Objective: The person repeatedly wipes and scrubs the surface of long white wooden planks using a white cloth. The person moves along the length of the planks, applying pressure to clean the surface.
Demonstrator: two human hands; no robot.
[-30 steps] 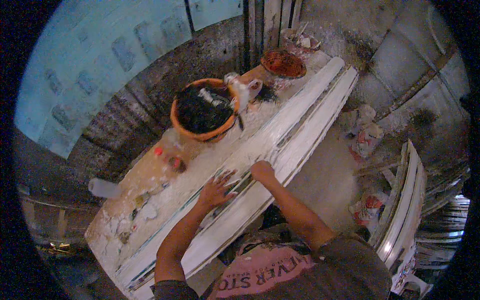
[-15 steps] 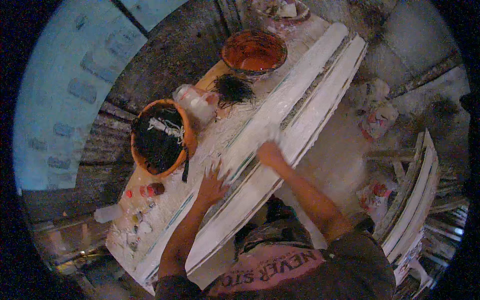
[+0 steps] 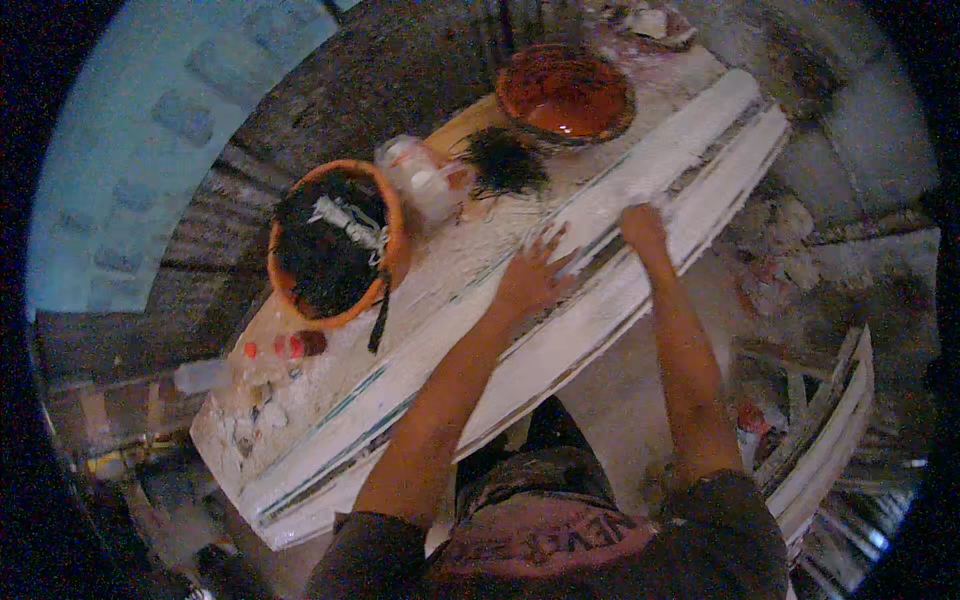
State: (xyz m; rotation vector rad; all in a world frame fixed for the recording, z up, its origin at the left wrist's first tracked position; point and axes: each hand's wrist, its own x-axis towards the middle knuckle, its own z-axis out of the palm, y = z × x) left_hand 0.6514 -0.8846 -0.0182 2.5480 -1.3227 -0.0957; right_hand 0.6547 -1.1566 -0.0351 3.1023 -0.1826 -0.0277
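Two long white strips (image 3: 560, 365), perhaps plaster mouldings, lie side by side at a slant across the work table, a dark gap running between them. My left hand (image 3: 530, 275) rests with spread fingers on the far strip, close to the gap. Farther along to the right, my right hand (image 3: 643, 228) is closed in a fist over the strips. Whatever it may hold is hidden beneath the fingers and too blurred to name.
An orange-rimmed basin (image 3: 395, 235) of dark material and white strands stands on the table's far side. Beyond are a plastic bag (image 3: 425, 185), a clump of black fibres (image 3: 505, 160) and a reddish bowl (image 3: 565, 92). More white pieces (image 3: 830, 445) lean at right.
Both hands have moved right and farther along the strips; the left is still spread, the right still closed. The view has shifted and turned somewhat.
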